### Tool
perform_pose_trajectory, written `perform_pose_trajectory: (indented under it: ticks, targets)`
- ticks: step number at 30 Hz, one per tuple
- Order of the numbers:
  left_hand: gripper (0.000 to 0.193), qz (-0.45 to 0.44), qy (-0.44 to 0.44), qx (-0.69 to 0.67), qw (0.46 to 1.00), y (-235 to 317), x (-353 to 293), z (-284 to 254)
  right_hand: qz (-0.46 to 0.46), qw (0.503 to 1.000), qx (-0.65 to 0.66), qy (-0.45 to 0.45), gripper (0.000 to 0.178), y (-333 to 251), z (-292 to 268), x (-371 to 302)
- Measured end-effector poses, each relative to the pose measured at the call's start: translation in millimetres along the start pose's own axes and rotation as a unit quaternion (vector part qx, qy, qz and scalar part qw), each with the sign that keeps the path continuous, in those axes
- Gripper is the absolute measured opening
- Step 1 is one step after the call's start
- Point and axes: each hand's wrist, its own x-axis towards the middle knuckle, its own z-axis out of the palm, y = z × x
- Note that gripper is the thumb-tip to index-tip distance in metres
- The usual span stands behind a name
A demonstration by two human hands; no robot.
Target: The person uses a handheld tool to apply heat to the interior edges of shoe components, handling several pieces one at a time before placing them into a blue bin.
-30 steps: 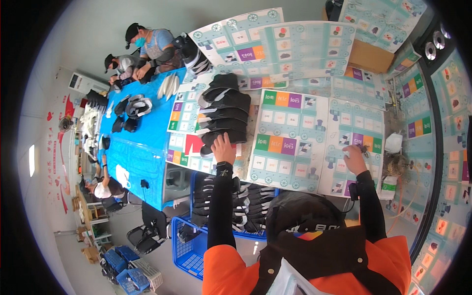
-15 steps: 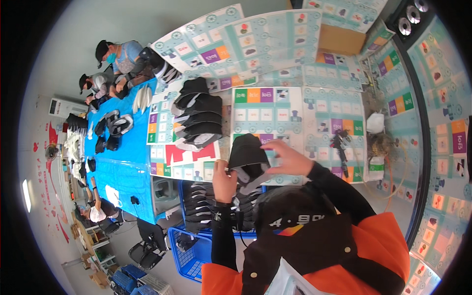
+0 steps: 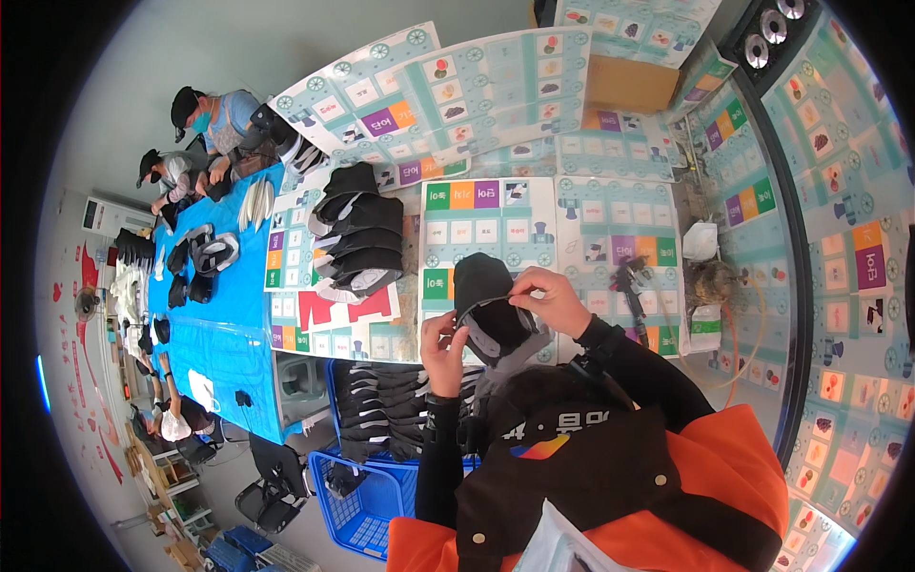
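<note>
Between stacked, cupped black-and-grey fabric pieces (image 3: 367, 240) and dark pistol-shaped tool (image 3: 629, 284), pinches grey-lined, domed black cap (image 3: 482, 278) in fingers (image 3: 530, 283) of left hand (image 3: 442, 355) and right hand (image 3: 555, 302).

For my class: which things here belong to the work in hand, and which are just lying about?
Work in hand:
black-and-grey piece, held by left hand and right hand
stack of similar pieces
gun-shaped tool, perhaps

Apparently just lying about:
red sheet
brown cardboard
black chair

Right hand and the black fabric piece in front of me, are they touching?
Touching: the head view shows the right hand pinching the black fabric piece by its rim.
</note>
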Motion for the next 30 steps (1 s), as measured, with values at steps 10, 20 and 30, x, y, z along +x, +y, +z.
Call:
perform_pose_trajectory:
  ticks: [10, 20, 30]
  targets:
    - [0.008, -0.051, -0.031, -0.124, 0.991, -18, 23, 31, 0.112, 0.991, 0.076, -0.012, 0.007, 1, -24, -4]
    - [0.029, -0.331, -0.201, -0.331, 0.861, 16, 60, 28, 0.271, 0.918, 0.259, -0.129, 0.019, 20, -70, 9]
    - [0.062, -0.084, -0.235, -0.109, 0.962, 52, 59, 29, -0.098, 0.926, -0.339, 0.132, 0.053, -22, -58, 6]
